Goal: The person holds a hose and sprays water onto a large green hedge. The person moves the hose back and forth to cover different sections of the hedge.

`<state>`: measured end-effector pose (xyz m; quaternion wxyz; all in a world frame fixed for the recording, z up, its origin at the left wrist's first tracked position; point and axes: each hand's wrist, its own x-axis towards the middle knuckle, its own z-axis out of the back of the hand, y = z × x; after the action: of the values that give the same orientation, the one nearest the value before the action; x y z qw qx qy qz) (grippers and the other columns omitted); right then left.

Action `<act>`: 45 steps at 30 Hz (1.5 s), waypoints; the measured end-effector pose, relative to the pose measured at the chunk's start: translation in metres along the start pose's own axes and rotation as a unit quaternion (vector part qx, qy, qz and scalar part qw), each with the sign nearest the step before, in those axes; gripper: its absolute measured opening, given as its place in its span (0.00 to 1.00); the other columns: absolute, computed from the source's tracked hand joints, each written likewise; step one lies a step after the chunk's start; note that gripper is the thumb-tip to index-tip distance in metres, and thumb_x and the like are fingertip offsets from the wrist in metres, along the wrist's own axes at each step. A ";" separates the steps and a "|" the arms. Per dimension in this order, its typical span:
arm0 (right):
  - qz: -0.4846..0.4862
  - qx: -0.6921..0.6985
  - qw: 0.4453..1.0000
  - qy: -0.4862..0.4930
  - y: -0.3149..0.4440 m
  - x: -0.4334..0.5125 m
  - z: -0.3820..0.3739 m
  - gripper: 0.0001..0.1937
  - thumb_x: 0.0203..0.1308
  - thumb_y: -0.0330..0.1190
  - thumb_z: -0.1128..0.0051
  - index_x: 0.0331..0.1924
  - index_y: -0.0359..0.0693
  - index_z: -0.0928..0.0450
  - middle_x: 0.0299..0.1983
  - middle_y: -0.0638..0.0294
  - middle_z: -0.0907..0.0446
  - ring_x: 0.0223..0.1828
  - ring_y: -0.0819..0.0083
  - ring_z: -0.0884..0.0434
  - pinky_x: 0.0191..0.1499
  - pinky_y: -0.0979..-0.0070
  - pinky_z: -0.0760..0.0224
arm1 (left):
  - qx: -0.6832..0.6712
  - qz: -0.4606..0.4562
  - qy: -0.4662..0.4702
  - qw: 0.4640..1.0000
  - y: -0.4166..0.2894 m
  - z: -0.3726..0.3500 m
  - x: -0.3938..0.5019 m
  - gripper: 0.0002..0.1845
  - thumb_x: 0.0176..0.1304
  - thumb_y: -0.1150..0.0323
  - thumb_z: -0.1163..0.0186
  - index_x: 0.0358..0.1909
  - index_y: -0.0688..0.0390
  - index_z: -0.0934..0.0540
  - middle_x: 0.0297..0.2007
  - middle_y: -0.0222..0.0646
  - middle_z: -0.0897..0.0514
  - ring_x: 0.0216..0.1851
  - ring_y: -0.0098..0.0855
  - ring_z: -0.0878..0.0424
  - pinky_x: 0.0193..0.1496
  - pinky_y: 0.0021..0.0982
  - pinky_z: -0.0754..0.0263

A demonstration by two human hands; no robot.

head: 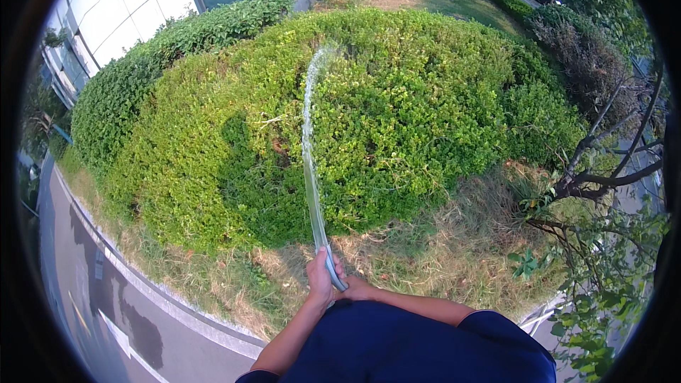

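A grey-blue hose (335,275) is held at the front of my body, its open end pointing away from me. My left hand (320,276) grips it near the mouth, the thumb lying along it. Just behind and to the right, my right hand (355,288) is closed round the lower part of the hose. A stream of water (308,143) leaves the hose, arcs forward and breaks into drops over a broad low hedge (404,111) of yellow-green leaves. The rest of the hose is hidden by my dark blue shirt.
Dry grass (420,255) lies between me and the hedge. A kerb (175,308) and a road with a white arrow (114,332) curve along the left. Bare branches (596,175) reach in from the right. A pale-panelled building (138,0) stands behind darker bushes (114,111).
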<state>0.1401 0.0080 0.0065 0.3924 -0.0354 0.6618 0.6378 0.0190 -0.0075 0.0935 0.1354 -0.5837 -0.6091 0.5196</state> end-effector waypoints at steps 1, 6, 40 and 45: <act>0.006 0.005 1.000 0.001 0.000 0.002 -0.001 0.17 0.48 0.44 0.29 0.33 0.39 0.18 0.31 0.57 0.17 0.35 0.66 0.19 0.44 0.68 0.29 | -0.009 -0.001 -0.005 1.000 -0.001 0.002 -0.001 0.24 0.72 0.51 0.55 0.26 0.61 0.28 0.15 0.34 0.28 0.16 0.28 0.29 0.20 0.28 0.31; 0.016 0.001 1.000 0.024 0.007 0.009 -0.007 0.17 0.48 0.45 0.29 0.33 0.39 0.18 0.30 0.57 0.17 0.34 0.68 0.19 0.43 0.68 0.29 | -0.039 -0.023 -0.048 0.998 -0.006 0.013 -0.006 0.24 0.72 0.51 0.55 0.27 0.61 0.28 0.15 0.34 0.28 0.16 0.27 0.30 0.20 0.28 0.31; 0.010 0.018 0.999 0.038 -0.003 0.023 -0.012 0.16 0.49 0.41 0.29 0.35 0.39 0.21 0.33 0.60 0.19 0.37 0.71 0.22 0.43 0.70 0.29 | -0.016 0.013 -0.019 1.000 -0.011 0.021 0.002 0.23 0.72 0.53 0.54 0.27 0.61 0.26 0.15 0.32 0.26 0.14 0.24 0.29 0.17 0.26 0.33; 0.014 0.078 0.996 0.034 -0.022 0.026 -0.010 0.18 0.50 0.37 0.28 0.42 0.37 0.22 0.40 0.59 0.18 0.43 0.70 0.21 0.48 0.71 0.28 | 0.030 0.038 0.027 0.998 -0.011 0.010 0.006 0.23 0.72 0.53 0.54 0.27 0.61 0.25 0.16 0.32 0.26 0.14 0.24 0.29 0.17 0.26 0.33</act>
<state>0.1298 0.0068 -0.0277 0.3619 -0.0174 0.7228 0.5884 0.0038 -0.0049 0.0951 0.1491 -0.6156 -0.5670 0.5266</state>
